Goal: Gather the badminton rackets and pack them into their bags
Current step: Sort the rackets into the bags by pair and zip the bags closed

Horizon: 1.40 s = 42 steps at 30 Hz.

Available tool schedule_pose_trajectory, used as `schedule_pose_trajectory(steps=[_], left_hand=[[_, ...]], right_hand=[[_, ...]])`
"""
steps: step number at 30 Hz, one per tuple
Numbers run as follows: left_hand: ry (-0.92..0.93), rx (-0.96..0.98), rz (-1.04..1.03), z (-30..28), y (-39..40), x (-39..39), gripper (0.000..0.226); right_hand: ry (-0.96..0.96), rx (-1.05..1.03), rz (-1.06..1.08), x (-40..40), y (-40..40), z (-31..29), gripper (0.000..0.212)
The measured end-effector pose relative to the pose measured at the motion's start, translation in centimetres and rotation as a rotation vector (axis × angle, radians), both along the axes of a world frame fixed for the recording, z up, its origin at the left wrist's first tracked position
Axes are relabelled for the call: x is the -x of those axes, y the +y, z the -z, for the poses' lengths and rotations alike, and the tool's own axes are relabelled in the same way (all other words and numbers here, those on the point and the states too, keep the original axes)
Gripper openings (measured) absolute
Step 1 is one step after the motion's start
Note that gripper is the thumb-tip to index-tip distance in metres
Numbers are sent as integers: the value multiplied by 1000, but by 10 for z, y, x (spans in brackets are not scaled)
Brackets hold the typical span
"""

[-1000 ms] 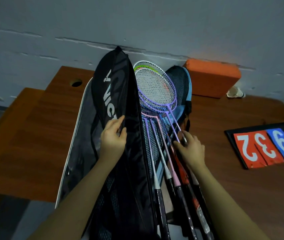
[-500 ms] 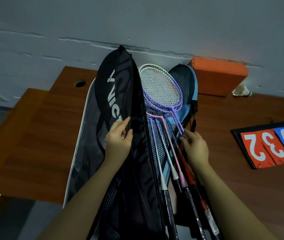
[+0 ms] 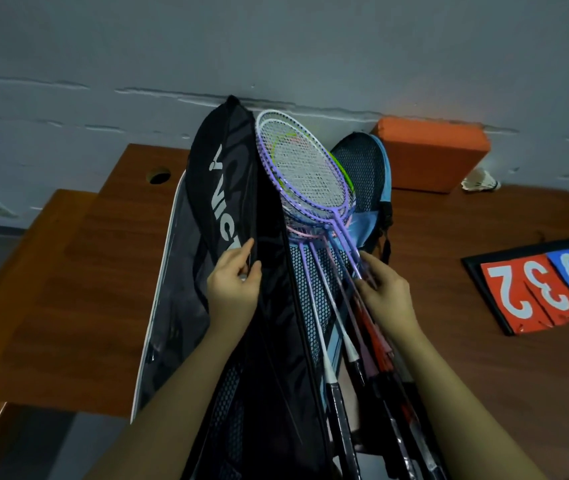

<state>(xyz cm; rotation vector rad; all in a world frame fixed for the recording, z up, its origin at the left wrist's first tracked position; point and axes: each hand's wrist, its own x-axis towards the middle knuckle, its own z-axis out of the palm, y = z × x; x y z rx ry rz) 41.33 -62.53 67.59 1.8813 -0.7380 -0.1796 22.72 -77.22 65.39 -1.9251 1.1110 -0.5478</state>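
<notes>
My left hand [image 3: 232,292] sat at the middle of the frame, its fingers [image 3: 241,252] and thumb pinching the raised flap of the black racket bag [image 3: 227,188], which stood up from the wooden bench [image 3: 78,289] and reached toward the wall at the top centre. Just right of that flap lay the bundle of rackets [image 3: 305,174], their purple, white and green heads stacked together at the upper centre of the frame and their shafts running down toward the lower right. My right hand [image 3: 385,292] was right of centre, its fingers [image 3: 367,263] curled around the thin shafts just below the heads, so the heads lay above my fingers and the dark handles below my wrist, toward the bottom edge. Beneath the racket heads lay a blue bag with black mesh [image 3: 367,171], partly covered by them. At the upper right of the frame an orange block [image 3: 432,150] stood against the wall, with a shuttlecock [image 3: 480,180] just beside it to the right. At the right edge a scoreboard [image 3: 546,289] lay flat on the bench, showing red and blue number cards, well apart from my right hand.
</notes>
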Motion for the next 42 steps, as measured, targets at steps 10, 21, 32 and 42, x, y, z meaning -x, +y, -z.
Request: schedule_pose_trajectory(steps=[10, 21, 32, 42], left_hand=[[72, 28, -33, -8, 7, -7, 39], [130, 39, -48, -24, -15, 2, 39], [91, 26, -37, -18, -38, 19, 38], [63, 23, 78, -7, -16, 25, 37]], right_hand=[[-329, -420, 14, 4, 3, -9, 40], [-82, 69, 160, 28, 14, -11, 45], [-54, -96, -70, 48, 27, -10, 44], [-164, -465, -161, 14, 36, -25, 31]])
